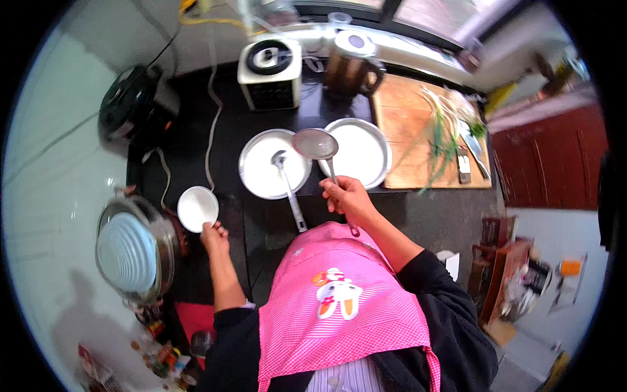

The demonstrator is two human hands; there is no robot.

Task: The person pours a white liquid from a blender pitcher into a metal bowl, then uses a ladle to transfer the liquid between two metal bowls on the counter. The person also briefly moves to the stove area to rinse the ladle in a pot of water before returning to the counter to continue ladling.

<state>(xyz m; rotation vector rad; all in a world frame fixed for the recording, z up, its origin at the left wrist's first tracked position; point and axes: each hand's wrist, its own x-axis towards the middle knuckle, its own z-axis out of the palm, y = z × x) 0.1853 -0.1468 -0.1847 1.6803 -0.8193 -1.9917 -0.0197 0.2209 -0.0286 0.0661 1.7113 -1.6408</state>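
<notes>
Left hand (213,232) — fingers closed on the rim of a small white bowl (197,208) of pale liquid, at 9 o'clock from the centre pan. Right hand (344,196) — gripping the handle of a fine mesh strainer (315,144), held between two round metal pans. Left pan (273,163) holds white liquid and a ladle (287,186); right pan (359,151), at 3 o'clock, overlaps a wooden board (418,130) bearing green onions (444,134).

A pink checked apron (339,307) (cartoon rabbit on it) is showing lower centre; white bowl (197,208) left, black bench (228,130) above.
</notes>
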